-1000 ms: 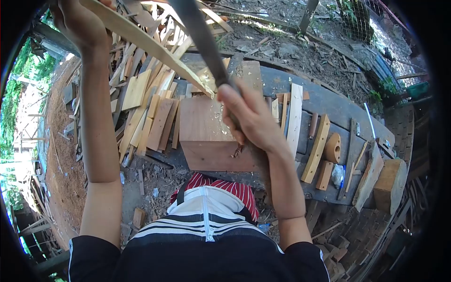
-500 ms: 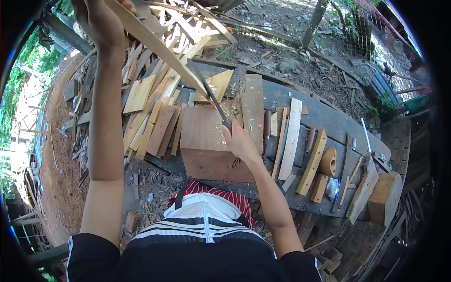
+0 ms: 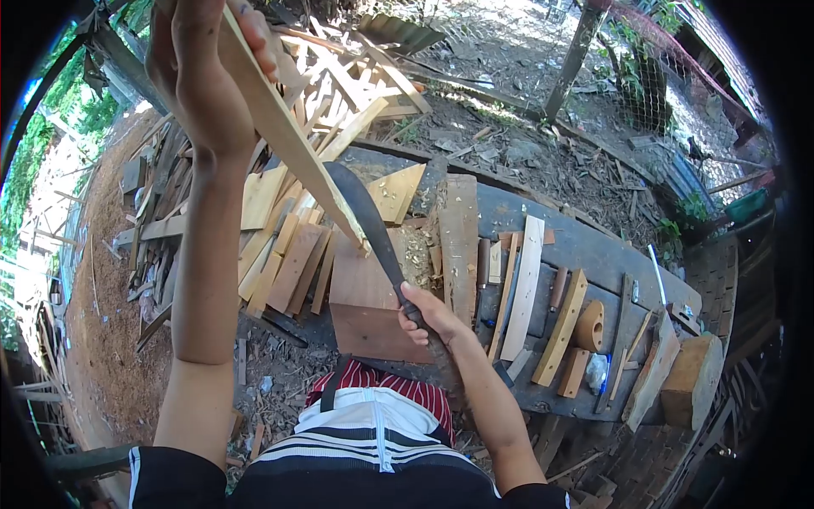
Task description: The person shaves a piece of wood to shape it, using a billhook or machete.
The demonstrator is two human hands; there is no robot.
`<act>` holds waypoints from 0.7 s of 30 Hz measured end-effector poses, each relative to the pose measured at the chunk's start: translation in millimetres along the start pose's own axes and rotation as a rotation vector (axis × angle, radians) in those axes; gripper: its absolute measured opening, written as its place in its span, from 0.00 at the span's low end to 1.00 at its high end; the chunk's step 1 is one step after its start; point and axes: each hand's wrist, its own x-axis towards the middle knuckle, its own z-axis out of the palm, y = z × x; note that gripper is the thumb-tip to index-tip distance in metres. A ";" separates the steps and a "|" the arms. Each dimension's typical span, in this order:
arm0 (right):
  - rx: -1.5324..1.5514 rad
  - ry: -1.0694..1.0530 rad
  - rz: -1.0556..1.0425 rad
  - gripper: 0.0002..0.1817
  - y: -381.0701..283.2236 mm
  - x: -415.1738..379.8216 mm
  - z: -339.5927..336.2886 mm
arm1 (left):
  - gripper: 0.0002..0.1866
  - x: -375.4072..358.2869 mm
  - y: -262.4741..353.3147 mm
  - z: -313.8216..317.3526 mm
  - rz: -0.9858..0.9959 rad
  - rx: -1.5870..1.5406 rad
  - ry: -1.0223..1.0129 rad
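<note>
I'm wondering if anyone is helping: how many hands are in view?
2: the left hand, at upper left, holding a pale board; the right hand, near the large wooden block, gripping a big knife.

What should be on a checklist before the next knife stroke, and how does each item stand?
1. Right hand closed around the knife handle: ok.
2. Left hand holding the wood strip: ok.
3. Left hand apart from the blade: ok, it grips well up the strip.
4. Top of the wooden block free of shavings: not ok.
5. Strip's lower end braced on the block: cannot tell.
</note>
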 end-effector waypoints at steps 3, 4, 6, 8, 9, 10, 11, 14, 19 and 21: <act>-0.136 0.070 -0.031 0.23 -10.4 0.3 -3.6 | 0.20 1.1 -0.9 -1.3 0.032 0.094 0.100; -0.177 0.105 -0.033 0.23 -13.9 -1.3 -0.2 | 0.20 3.6 -2.5 -1.8 0.047 0.117 0.122; -0.258 0.163 -0.031 0.24 -17.5 0.2 9.2 | 0.20 8.0 -5.4 -9.3 0.053 0.141 0.173; -0.336 0.219 -0.024 0.24 -19.5 1.8 18.7 | 0.20 11.4 -7.2 -17.4 0.054 0.170 0.224; -0.385 0.246 -0.042 0.24 -21.2 2.0 22.0 | 0.19 13.6 -8.0 -20.1 0.039 0.190 0.238; -0.434 0.275 -0.063 0.25 -23.6 3.5 24.1 | 0.18 14.9 -4.9 -17.5 0.027 0.207 0.252; -0.485 0.297 -0.067 0.25 -24.9 5.6 25.3 | 0.18 15.7 -3.8 -12.3 0.021 0.208 0.251; -0.521 0.328 -0.085 0.27 -19.1 11.2 22.6 | 0.24 11.8 -3.8 -0.2 0.045 0.345 0.346; -0.622 0.381 -0.147 0.27 -23.1 2.9 31.8 | 0.26 3.1 3.9 -0.6 0.088 0.395 0.336; -0.641 0.368 -0.243 0.26 -43.9 -13.7 52.9 | 0.26 1.8 1.1 12.3 0.158 0.384 0.400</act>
